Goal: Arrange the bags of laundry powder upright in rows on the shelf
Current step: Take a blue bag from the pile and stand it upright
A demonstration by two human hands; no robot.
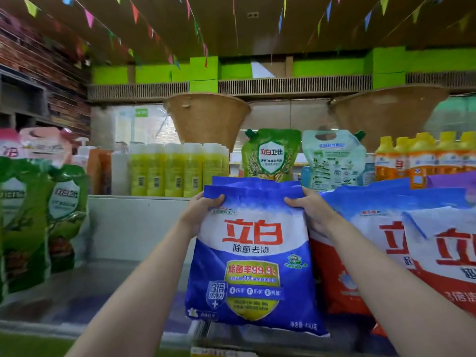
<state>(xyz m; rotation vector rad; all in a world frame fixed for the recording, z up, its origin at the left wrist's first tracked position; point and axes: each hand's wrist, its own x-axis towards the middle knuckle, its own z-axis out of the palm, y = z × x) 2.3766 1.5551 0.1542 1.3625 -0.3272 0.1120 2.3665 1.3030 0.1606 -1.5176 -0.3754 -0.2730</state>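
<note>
A blue and white bag of laundry powder (253, 256) stands upright at the front of the grey shelf (77, 287), with a second blue bag close behind it. My left hand (201, 210) grips its upper left corner and my right hand (309, 210) grips its upper right corner, thumbs over the front. To its right, red and white powder bags (386, 256) stand in a row, touching it.
Green pouches (38, 222) stand at the shelf's left end, with bare shelf between them and the blue bag. Behind a low divider are yellow bottles (177, 171), green pouches (273, 155) and orange bottles (422, 158). Two woven baskets hang above.
</note>
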